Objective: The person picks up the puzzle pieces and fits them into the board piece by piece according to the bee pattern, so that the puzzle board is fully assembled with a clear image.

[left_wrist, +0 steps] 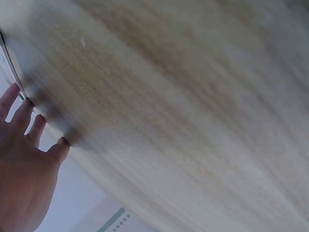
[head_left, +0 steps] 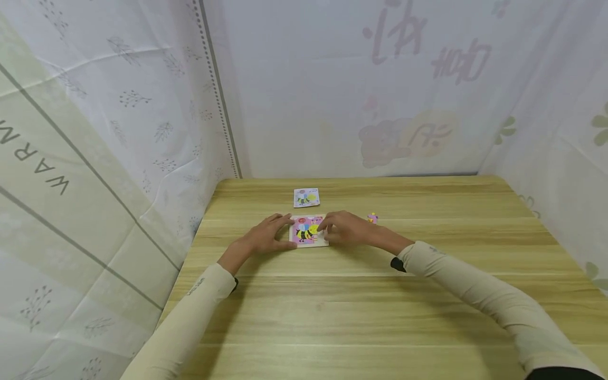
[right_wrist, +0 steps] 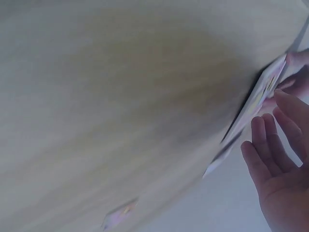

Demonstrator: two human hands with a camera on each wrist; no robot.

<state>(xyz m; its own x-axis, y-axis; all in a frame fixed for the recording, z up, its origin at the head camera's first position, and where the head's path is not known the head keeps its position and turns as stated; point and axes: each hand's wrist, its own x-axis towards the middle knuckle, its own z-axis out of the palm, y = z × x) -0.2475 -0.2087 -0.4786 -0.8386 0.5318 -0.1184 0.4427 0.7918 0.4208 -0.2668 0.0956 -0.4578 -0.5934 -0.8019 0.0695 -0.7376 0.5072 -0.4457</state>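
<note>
A small square bee jigsaw puzzle (head_left: 304, 230) lies flat on the table, its picture pink with a yellow and black bee. Pale bare board shows at its lower right. My left hand (head_left: 267, 236) rests at the puzzle's left side, thumb by the near corner and fingers by the far corner. In the left wrist view the left hand's fingers (left_wrist: 36, 130) look spread and straight. Over the puzzle's right half, my right hand (head_left: 349, 229) bends down with fingertips at the picture. The right wrist view shows the right palm (right_wrist: 285, 188) with nothing in it.
Behind the puzzle lies a picture card (head_left: 306, 197) with the same bee. A loose pink and yellow puzzle piece (head_left: 372, 218) sits right of it, past my right hand. Wooden tabletop (head_left: 332, 311) extends all around, with printed curtains (head_left: 304, 95) hanging behind and at the sides.
</note>
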